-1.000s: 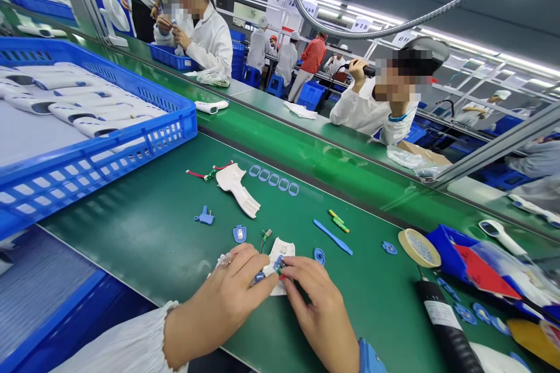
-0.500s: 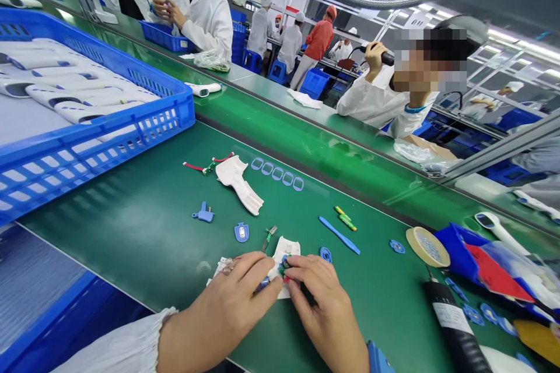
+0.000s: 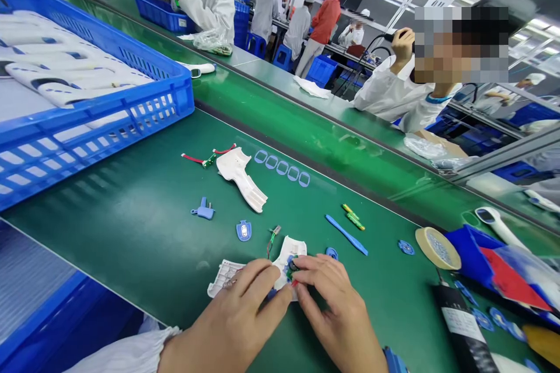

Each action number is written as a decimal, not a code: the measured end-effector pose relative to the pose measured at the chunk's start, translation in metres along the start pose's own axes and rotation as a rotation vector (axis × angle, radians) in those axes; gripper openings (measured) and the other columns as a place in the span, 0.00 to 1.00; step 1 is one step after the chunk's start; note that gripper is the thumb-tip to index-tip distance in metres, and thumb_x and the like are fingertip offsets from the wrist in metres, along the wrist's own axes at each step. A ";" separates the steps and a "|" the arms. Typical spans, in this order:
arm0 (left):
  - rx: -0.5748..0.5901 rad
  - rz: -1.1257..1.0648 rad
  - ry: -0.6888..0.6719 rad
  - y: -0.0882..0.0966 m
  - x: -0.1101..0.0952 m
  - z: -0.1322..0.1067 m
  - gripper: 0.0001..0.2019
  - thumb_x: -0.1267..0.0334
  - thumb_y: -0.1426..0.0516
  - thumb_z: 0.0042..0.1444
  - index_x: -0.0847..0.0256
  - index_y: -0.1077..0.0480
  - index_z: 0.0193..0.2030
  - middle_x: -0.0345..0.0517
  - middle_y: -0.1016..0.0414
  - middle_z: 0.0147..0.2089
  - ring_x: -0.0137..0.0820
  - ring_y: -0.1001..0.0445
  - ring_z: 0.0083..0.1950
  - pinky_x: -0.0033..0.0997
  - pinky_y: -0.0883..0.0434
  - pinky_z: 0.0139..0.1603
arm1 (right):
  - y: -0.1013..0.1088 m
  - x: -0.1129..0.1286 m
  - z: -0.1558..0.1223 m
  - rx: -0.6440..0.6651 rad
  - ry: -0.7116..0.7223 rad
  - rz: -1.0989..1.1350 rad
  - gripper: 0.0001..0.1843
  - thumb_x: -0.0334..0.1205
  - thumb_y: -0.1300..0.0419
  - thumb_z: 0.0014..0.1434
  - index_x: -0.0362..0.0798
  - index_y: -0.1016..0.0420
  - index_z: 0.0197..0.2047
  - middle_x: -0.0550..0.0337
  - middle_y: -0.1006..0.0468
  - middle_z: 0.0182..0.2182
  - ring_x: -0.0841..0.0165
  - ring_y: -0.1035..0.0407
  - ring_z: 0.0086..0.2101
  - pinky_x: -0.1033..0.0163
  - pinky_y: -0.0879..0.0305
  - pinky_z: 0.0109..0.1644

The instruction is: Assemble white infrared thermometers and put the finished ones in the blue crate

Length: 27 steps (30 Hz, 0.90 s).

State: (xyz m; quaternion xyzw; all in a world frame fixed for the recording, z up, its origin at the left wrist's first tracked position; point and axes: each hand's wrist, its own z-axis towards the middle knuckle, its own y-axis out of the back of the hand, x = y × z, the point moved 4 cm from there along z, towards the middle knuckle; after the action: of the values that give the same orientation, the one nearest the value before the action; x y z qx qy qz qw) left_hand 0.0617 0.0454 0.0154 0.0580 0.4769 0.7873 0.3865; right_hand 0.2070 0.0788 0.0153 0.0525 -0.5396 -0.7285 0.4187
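A white plastic housing half (image 3: 291, 247) lies on the green bench, its inside facing up with small blue, green, black and red parts in it. My left hand (image 3: 242, 303) is closed on its left part, covering much of it. At the other side, my right hand (image 3: 335, 303) pinches a small circuit board (image 3: 290, 273) in the housing; its tips partly hide the piece. A small metal-ended part on green and red wires (image 3: 273, 234) sticks out above the left fingers. Beyond lies a second white housing half (image 3: 242, 178), with a wired green board (image 3: 210, 160) beside it.
A blue crate (image 3: 153, 90) of white handheld devices stands left. Around the bench are a blue trigger (image 3: 203, 208), blue pry stick (image 3: 346, 234), several blue frames (image 3: 282, 168), a screw dish (image 3: 437, 247) and a black-handled screwdriver (image 3: 459, 323). Co-workers sit across the green conveyor (image 3: 262, 105).
The view has shifted slightly. Both hands stay at the white housing half, fingers moved only a little; more of its ribbed left part shows. The co-worker opposite has shifted right in view.
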 end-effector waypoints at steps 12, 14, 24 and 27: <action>0.013 -0.026 0.014 0.001 0.001 0.002 0.17 0.76 0.57 0.57 0.66 0.31 0.44 0.52 0.32 0.41 0.36 0.34 0.47 0.33 0.27 0.43 | -0.001 0.002 0.000 0.002 0.002 -0.001 0.07 0.28 0.45 0.55 0.48 0.30 0.36 0.58 0.22 0.35 0.66 0.27 0.37 0.54 0.36 0.48; 0.008 -0.021 0.013 0.002 0.001 0.002 0.17 0.76 0.57 0.58 0.66 0.30 0.44 0.52 0.32 0.41 0.37 0.33 0.46 0.33 0.26 0.43 | -0.001 0.003 -0.001 0.000 0.004 -0.011 0.07 0.28 0.45 0.55 0.48 0.31 0.36 0.58 0.22 0.35 0.67 0.27 0.37 0.54 0.36 0.48; -0.029 -0.025 0.012 0.001 0.001 0.001 0.16 0.76 0.57 0.58 0.66 0.30 0.43 0.51 0.31 0.40 0.36 0.32 0.45 0.32 0.25 0.41 | 0.000 0.003 0.000 0.019 -0.008 -0.001 0.08 0.27 0.45 0.55 0.48 0.31 0.36 0.57 0.23 0.36 0.67 0.28 0.38 0.54 0.40 0.50; -0.039 -0.016 0.014 0.001 0.001 0.001 0.16 0.76 0.57 0.59 0.66 0.30 0.42 0.51 0.31 0.40 0.36 0.32 0.44 0.32 0.25 0.41 | 0.001 0.004 0.002 0.027 -0.005 -0.011 0.08 0.27 0.45 0.55 0.48 0.30 0.35 0.58 0.23 0.36 0.68 0.28 0.38 0.53 0.40 0.50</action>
State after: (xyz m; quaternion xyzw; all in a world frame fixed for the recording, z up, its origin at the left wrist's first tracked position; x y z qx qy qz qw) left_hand 0.0609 0.0468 0.0169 0.0408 0.4645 0.7938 0.3904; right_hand 0.2039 0.0774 0.0179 0.0595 -0.5500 -0.7236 0.4127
